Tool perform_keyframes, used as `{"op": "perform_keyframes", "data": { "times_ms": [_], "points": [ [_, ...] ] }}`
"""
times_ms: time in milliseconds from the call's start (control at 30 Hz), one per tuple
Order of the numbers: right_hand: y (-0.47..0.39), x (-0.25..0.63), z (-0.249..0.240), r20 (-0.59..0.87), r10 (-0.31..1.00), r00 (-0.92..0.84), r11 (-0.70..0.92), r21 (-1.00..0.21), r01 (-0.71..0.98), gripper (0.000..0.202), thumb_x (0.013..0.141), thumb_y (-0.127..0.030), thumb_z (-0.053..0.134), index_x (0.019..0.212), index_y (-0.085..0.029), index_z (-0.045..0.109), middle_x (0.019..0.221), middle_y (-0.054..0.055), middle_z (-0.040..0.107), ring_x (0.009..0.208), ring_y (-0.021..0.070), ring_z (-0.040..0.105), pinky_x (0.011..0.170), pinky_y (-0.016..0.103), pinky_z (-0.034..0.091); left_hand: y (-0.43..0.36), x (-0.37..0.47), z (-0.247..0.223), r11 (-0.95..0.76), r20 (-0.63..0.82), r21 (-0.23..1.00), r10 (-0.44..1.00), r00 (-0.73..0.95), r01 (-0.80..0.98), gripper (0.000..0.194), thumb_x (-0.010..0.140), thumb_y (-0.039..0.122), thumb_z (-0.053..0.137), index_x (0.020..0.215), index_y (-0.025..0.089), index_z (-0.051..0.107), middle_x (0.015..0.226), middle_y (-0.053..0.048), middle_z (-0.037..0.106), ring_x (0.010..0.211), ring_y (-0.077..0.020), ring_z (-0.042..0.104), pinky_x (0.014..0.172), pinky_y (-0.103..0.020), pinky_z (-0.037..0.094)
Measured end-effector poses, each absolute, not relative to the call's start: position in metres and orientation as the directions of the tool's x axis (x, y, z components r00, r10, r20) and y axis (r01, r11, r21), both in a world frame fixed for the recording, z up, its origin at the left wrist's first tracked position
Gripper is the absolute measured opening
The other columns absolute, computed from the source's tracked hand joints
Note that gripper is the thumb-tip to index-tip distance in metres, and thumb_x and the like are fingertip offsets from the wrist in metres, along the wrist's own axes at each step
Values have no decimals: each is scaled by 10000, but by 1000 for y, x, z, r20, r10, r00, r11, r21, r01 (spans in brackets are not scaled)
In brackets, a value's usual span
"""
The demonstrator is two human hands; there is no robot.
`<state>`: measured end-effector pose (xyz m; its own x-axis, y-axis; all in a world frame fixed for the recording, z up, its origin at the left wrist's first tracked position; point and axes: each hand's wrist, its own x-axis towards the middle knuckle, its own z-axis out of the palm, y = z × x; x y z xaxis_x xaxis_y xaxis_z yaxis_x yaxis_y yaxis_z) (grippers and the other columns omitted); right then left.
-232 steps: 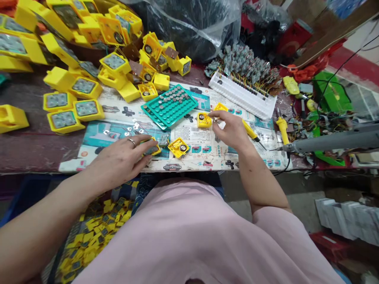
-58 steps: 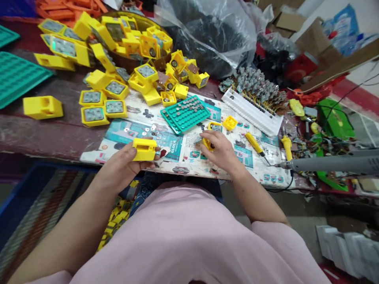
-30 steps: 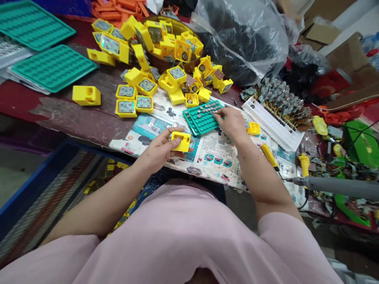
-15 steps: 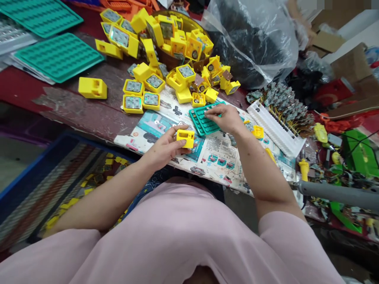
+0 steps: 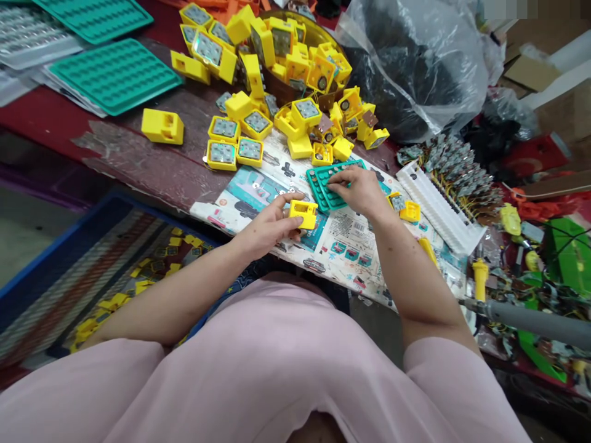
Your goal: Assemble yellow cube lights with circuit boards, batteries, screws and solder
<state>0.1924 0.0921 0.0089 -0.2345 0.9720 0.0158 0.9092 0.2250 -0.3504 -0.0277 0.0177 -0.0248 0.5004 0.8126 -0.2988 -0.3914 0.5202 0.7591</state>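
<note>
My left hand (image 5: 270, 227) grips a small yellow plastic housing (image 5: 303, 214), its hollowed side turned up and the thumb on its near edge. Over a small green tray (image 5: 318, 184) with rows of pockets is my right hand (image 5: 357, 187), fingertips pinched together at the pockets. Small round pieces sit in some pockets along the tray's far side; whatever the right fingertips hold is too small to make out. The tray lies on a printed cardboard sheet (image 5: 344, 246). Beyond it, several yellow housings with grey circuit boards (image 5: 249, 149) lie grouped on the table.
A brown bowl (image 5: 330, 38) heaped with yellow housings stands at the back, beside a clear plastic bag (image 5: 415, 61). Right of my forearm lie a white rack (image 5: 438, 209) and wired boards (image 5: 457, 160). Larger green trays (image 5: 115, 77) are at left; a blue crate (image 5: 50, 261) stands below.
The view has shifted, so the whole scene sits slightly farther right. My left hand still holds the yellow housing, and my right hand stays pinched at the green tray.
</note>
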Motion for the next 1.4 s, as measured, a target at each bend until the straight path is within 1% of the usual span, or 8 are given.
{"op": "perform_keyframes", "data": {
  "times_ms": [167,367,500,633,767,1100,1233,1400],
  "points": [
    [80,195,0,160,948,-273,313,-332,890,122,844,-196,674,899,-225,780,950,64,740,931,244,685,857,409,548,17,-30,-20,455,-288,854,817,500,-252,642,697,408,759,1232,188,481,793,0,666,584,-127,594,424,-180,313],
    [32,174,21,554,784,-280,561,-439,702,58,886,-209,668,923,-220,710,900,16,749,823,141,705,718,264,577,26,-37,-9,225,-156,971,846,510,-77,706,723,388,719,1349,157,490,881,0,621,744,-151,605,678,-274,490],
    [2,161,28,671,600,-434,734,-248,632,104,894,-149,649,956,-225,684,920,26,747,844,119,709,758,238,583,32,-36,-5,141,-114,990,842,528,-10,569,677,348,712,1177,175,501,823,14,606,722,-157,601,642,-267,472],
    [-5,164,22,692,493,-527,756,-40,653,182,872,-87,647,1016,-194,672,954,64,743,889,136,693,773,242,574,30,-31,-2,89,-87,996,833,546,22,470,671,329,704,1077,185,518,889,2,623,794,-160,612,682,-271,477],
    [-7,168,20,657,492,-572,723,58,688,189,874,-68,625,1029,-165,671,970,79,737,905,145,672,804,245,564,25,-28,-3,110,-85,994,827,556,-13,435,684,313,695,1059,184,518,903,6,622,822,-148,615,709,-262,481],
    [-16,171,13,635,586,-503,690,-67,721,209,904,-86,569,1059,-192,661,969,63,705,891,141,649,798,246,545,19,-26,-8,101,-73,995,821,566,-19,458,697,342,699,1084,174,519,941,-17,630,862,-164,618,730,-282,491],
    [-19,172,18,591,584,-557,691,-2,723,186,925,-100,545,1048,-176,662,978,67,705,914,149,647,822,248,550,16,-27,-5,93,-84,996,824,560,13,484,699,363,699,1113,180,530,997,-37,643,920,-196,633,756,-303,502],
    [-24,169,25,550,589,-592,679,60,732,162,936,-116,540,1022,-157,670,966,73,716,909,148,656,810,234,552,13,-29,-3,35,-59,998,821,568,53,451,724,368,677,1113,177,552,970,-27,631,872,-176,621,720,-279,493]
  ]
}}
